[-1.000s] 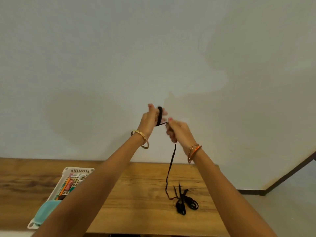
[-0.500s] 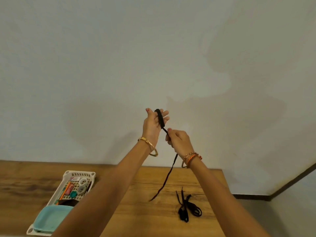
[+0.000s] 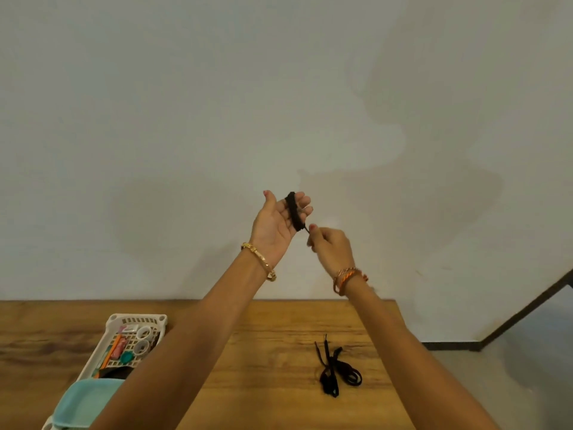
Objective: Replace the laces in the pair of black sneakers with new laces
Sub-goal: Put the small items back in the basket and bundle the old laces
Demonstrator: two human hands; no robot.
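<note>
Here the lace (image 3: 294,211) wraps the open left hand (image 3: 277,225); right hand (image 3: 330,247) pinches its end.

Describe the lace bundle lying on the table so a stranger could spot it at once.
On the wooden table, look right of the white basket, under the right forearm. The black lace bundle lies loose there, unlike the lace wound around the left hand.
</note>
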